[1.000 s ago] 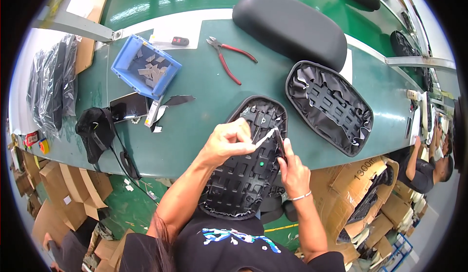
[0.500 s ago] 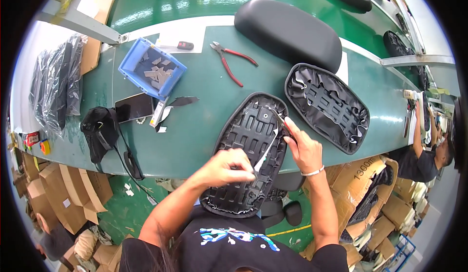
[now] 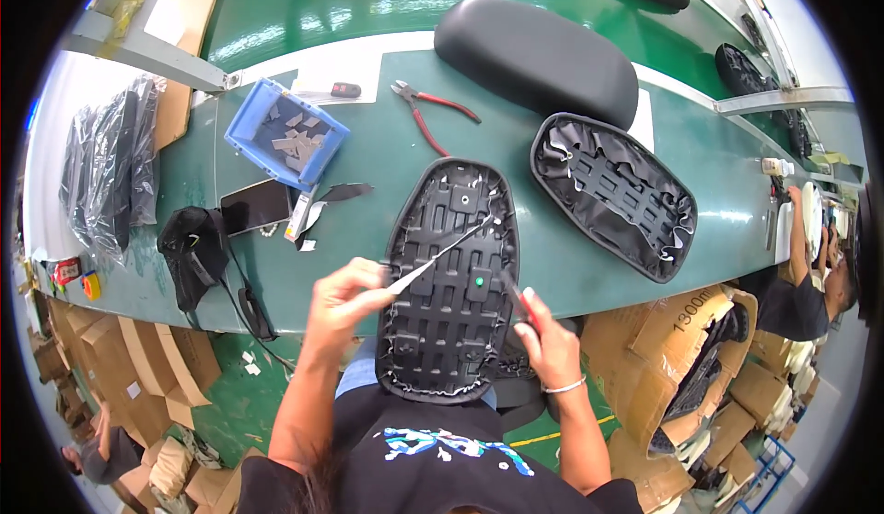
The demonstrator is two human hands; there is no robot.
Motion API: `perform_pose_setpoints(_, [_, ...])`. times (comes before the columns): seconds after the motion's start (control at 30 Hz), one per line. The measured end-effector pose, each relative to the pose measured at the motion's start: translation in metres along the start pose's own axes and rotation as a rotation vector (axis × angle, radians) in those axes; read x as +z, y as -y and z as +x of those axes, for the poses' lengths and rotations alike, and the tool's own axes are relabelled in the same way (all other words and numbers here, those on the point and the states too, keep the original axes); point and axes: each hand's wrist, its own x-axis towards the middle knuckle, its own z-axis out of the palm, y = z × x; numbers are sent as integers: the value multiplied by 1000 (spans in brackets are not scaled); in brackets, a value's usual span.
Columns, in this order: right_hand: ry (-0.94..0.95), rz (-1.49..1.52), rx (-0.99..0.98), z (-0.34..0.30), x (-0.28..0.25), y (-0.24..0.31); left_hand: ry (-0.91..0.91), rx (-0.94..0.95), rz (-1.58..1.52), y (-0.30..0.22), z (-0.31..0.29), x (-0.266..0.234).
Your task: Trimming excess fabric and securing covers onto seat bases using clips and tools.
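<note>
A black padded seat (image 3: 442, 316) lies underside up in front of me, its ribbed plastic base showing and a green dot on it. My left hand (image 3: 348, 300) pinches the near end of a thin black-and-white strip of cover material (image 3: 425, 269). That strip stretches across the base to the seat's upper right rim. Beside the seat's right edge, my right hand (image 3: 552, 344) is closed round a red-handled tool (image 3: 527, 308). Its dark tip is blurred, so I cannot tell the exact kind.
Another upturned seat (image 3: 612, 199) lies to the right, below a smooth black seat (image 3: 539, 61). Red-handled cutting pliers (image 3: 425, 109) lie beyond my seat. At left are a blue bin (image 3: 241, 137) of grey pieces, a phone (image 3: 256, 207) and a black pouch (image 3: 191, 245). A co-worker (image 3: 796, 293) is far right.
My left hand has moved left and up, drawing the strip out across the base. The right hand has come down from the seat's upper rim. The seat has turned more upright and shifted left.
</note>
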Motion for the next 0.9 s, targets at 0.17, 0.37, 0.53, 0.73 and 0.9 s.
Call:
perform_pose_setpoints(0.17, [-153,-67,-153,62,-14,9,99,17,48,3,-3,32])
perform_pose_setpoints(0.37, [-42,-388,-186,67,9,0,-61,221,-238,-47,8,18])
perform_pose_setpoints(0.53, [47,-287,-11,30,14,2,-287,133,91,-76,-37,-71])
perform_pose_setpoints(0.73, [-194,501,233,53,41,-18,-117,-399,437,27,-25,-37])
perform_pose_setpoints(0.9, [-118,703,202,62,31,-13,-139,-502,384,59,17,-5])
